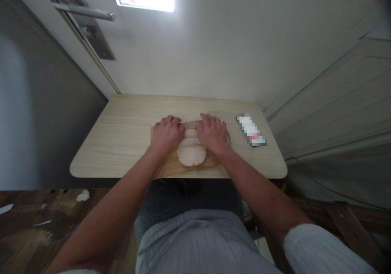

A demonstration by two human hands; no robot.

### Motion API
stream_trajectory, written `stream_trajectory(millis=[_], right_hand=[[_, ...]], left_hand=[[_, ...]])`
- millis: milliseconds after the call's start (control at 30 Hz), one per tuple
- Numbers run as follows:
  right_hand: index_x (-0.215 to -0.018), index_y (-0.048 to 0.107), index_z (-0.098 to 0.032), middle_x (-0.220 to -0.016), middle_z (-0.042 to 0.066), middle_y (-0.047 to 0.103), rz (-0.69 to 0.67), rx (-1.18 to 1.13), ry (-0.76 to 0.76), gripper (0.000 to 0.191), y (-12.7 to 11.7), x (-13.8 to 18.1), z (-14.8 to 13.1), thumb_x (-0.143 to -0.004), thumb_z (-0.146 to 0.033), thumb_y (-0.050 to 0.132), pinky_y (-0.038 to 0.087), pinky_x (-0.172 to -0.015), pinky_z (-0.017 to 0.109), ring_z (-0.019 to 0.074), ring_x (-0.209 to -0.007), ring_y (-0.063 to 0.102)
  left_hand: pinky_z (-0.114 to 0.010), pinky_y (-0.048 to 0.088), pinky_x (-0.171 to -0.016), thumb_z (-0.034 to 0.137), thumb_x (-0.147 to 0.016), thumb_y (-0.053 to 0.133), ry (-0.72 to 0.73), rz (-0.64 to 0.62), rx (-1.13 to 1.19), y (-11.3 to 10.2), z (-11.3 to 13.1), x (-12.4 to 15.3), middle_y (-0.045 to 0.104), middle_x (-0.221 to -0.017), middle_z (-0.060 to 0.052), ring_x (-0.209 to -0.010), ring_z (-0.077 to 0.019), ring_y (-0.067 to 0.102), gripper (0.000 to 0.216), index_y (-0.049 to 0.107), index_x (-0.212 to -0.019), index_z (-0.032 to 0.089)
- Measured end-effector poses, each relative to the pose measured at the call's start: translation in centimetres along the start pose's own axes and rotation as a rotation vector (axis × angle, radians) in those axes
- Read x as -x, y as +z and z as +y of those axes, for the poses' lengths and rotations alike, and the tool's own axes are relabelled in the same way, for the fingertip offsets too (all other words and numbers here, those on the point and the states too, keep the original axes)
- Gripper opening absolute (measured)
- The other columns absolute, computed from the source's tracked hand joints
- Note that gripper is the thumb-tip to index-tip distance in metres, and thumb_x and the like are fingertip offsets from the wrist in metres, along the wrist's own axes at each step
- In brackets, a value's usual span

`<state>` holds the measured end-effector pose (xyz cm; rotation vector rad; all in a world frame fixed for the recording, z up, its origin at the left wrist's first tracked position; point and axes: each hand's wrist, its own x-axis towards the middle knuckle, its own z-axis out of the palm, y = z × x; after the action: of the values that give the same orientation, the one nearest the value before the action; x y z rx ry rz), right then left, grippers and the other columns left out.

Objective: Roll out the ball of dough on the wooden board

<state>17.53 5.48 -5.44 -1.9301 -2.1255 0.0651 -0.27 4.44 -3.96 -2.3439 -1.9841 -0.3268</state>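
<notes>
A flat round of pale dough (191,155) lies on a wooden board (171,169) at the near edge of a light wooden table (128,131). A rolling pin (190,141) lies across the far part of the dough. My left hand (166,134) presses down on the pin's left end, fingers curled over it. On the pin's right end rests my right hand (213,132), fingers likewise curled over. Most of the pin is hidden under both hands.
A small blurred-out flat object (251,129) lies on the table to the right of the board. A white door with a metal handle (84,11) stands behind the table at left. Scraps of paper (83,195) litter the dark floor at left.
</notes>
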Motion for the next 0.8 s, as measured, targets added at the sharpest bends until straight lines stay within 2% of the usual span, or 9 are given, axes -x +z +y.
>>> stream_trajectory(millis=[300,567,800], right_hand=[[-0.154,0.041,-0.021,-0.157,0.011,0.047,-0.005,0.002,-0.007,0.057,0.0,0.7,0.1,-0.102,-0.042,0.039,0.025,-0.115,0.062,0.0350,-0.141,0.040],[-0.155,0.041,-0.020,-0.157,0.011,0.047,0.008,-0.001,-0.011,0.057,-0.1,1.4,0.0,-0.102,-0.042,0.039,0.024,-0.116,0.062,0.0359,-0.143,0.037],[-0.154,0.042,-0.022,-0.155,0.011,0.050,0.014,0.010,-0.020,0.055,-0.3,2.1,0.0,-0.102,-0.040,0.038,0.025,-0.116,0.061,0.0352,-0.143,0.038]], left_hand=[[-0.042,0.047,-0.087,0.040,-0.104,0.030,0.013,0.017,-0.027,0.1,0.2,0.8,0.067,-0.116,-0.011,-0.108,-0.0296,0.061,0.042,0.065,-0.116,0.021],[-0.046,0.045,-0.094,0.041,-0.104,0.031,0.000,0.049,0.013,0.2,0.4,1.4,0.063,-0.133,-0.012,-0.117,-0.0313,0.058,0.046,0.052,-0.140,0.022],[-0.047,0.043,-0.097,0.044,-0.104,0.029,0.005,0.037,0.020,0.2,0.5,1.7,0.059,-0.139,-0.012,-0.121,-0.0321,0.056,0.051,0.046,-0.146,0.023]])
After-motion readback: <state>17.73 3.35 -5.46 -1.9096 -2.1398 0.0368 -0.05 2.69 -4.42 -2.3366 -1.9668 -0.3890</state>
